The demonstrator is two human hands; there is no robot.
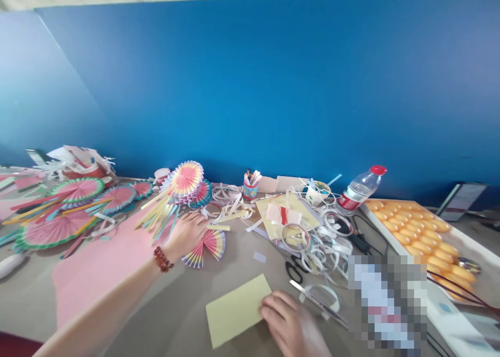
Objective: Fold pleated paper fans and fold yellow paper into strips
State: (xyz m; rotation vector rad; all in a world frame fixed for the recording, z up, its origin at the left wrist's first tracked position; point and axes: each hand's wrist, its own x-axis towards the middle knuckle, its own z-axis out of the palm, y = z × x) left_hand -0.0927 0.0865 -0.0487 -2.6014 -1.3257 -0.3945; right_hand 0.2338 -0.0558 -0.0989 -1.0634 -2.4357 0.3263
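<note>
My left hand (188, 233) reaches out over the table and rests, fingers curled down, on a small pleated paper fan (207, 246) with pink, yellow and blue bands. A red bead bracelet (162, 259) circles that wrist. My right hand (291, 323) lies near the front edge, fingers flat on the right end of a pale yellow paper sheet (236, 310). Black-handled scissors (308, 289) lie just right of that sheet.
Round paper fans (76, 190) and a stacked fan bundle (187, 182) crowd the left on a pink sheet (97, 268). White paper strips and tape rings (324, 242), a pen cup (250, 187), a water bottle (361, 188) and a tray of orange pieces (422, 232) stand at right. A blue wall (273, 86) backs the table.
</note>
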